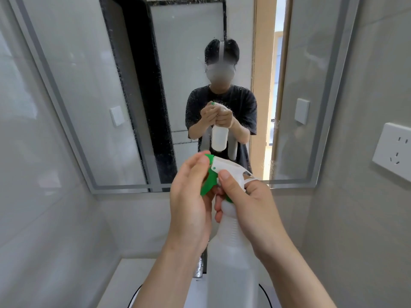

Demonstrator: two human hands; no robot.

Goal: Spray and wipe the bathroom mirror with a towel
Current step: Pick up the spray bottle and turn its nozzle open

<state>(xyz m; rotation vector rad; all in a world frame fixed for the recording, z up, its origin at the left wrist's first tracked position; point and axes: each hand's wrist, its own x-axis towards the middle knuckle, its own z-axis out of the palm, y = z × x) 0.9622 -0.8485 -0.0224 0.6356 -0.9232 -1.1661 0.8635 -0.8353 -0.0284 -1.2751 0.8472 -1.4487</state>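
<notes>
The mirror [173, 90] fills the wall ahead of us, its glass speckled with droplets, and we see no towel except a grey strip hanging in the reflection. Before it we hold the spray bottle [231, 258], thin, light plastic likely to flex, best gripped at its ribbed neck. There our right hand [251, 207] wraps it, while our left hand [191, 196] pinches the green nozzle [208, 158].

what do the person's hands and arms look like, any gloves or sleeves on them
Both hands are bare: no gloves, rings or watch on the left hand or the right hand. The forearms are uncovered to the frame's lower edge. The mirror reflection shows a dark short-sleeved T-shirt whose sleeves end above the elbows.
</notes>
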